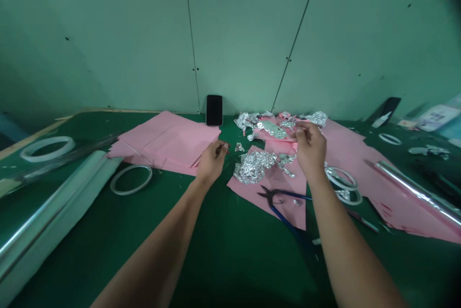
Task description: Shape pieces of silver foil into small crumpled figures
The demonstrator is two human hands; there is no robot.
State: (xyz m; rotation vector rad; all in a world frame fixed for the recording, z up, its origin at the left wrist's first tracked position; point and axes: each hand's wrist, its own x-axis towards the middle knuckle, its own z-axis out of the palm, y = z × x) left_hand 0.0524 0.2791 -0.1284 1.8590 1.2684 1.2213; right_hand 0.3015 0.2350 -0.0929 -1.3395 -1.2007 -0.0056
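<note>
My left hand hovers over the green table, fingers pinched on a thin dark stick-like thing I cannot name, beside a stack of pink paper sheets. My right hand is raised above crumpled silver foil, its fingers curled and pinched at a small scrap of foil. More crumpled foil pieces lie on pink paper behind it. Blue-handled scissors rest on a pink sheet just below my right wrist.
A black phone leans against the wall. Tape rings lie at left, far left and right. Foil rolls sit at the left edge and on the right. A small bottle stands far right.
</note>
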